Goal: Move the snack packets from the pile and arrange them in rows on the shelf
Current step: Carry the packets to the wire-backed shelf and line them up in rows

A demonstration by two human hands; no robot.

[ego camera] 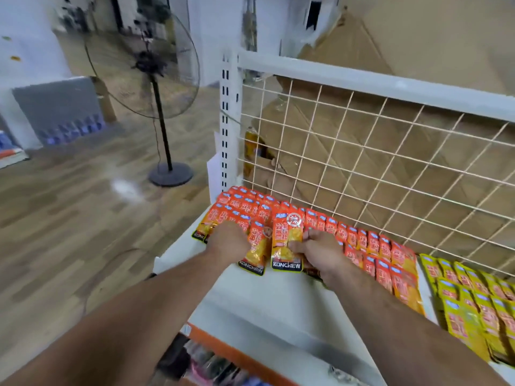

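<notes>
Two hands work the shelf (250, 302) near its back left corner: the right hand (320, 254) pinches one orange packet (287, 240), apparently to slot it into the overlapping rows (370, 243), while the left hand (228, 240), fingers hidden, steadies packets already laid.

Packets (373, 246) orange-red, yellow lower part, black base band, white lettering. Right-side packets (473, 299) yellow-green, red print. Shelf (278, 296) white; wire grid (362, 151) cream. Fan (150, 65) black. Floor (69, 204) brown wood-plank pattern.
</notes>
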